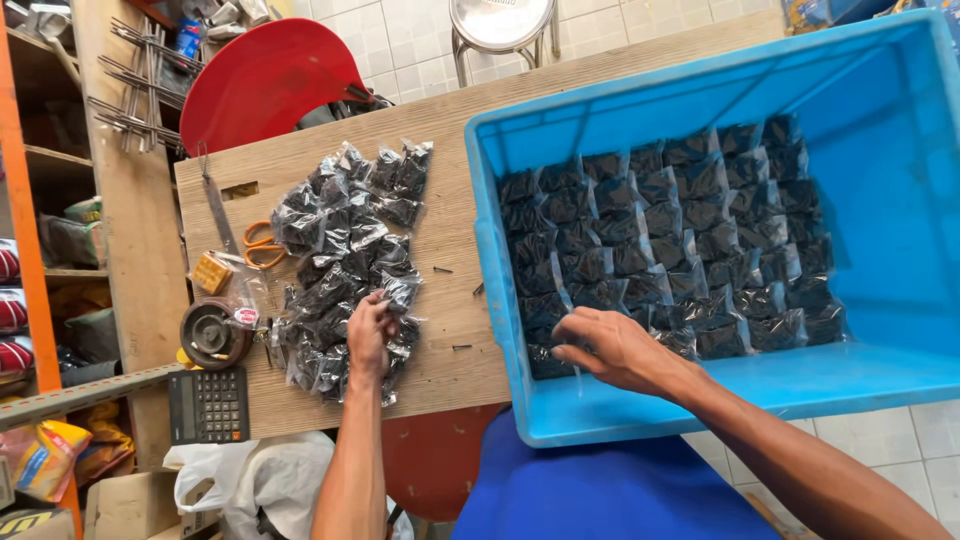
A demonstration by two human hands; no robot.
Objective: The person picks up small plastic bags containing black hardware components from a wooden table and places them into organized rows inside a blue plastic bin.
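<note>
Blue plastic crate (900, 200), the landmark: a large open bin resting partly on the wooden board (450, 260), its floor lined with ordered rows of small clear packets of dark pieces (680, 240), the right portion of the floor bare. Wooden board, left of the crate: carries a loose heap of the same packets (345, 260), overlapping, not sorted. Red plastic seat (265, 85), beyond the board's far left corner. Calculator (208, 404), at the board's near left edge, well left of the crate. Tape dispenser (212, 333), just above the calculator. Orange-handled scissors (262, 245), at the heap's left flank. Right hand (620, 345): inside the crate at its near left corner, fingers spread and flat on the nearest row of packets, clamped on nothing visible. Left hand (370, 335): on the near end of the heap, fingers curled down around a packet; a full grip cannot be confirmed. Packets judged light, soft, slippery-skinned, shifting under pressure; best pinched at the sealed top edge or cupped whole.
</note>
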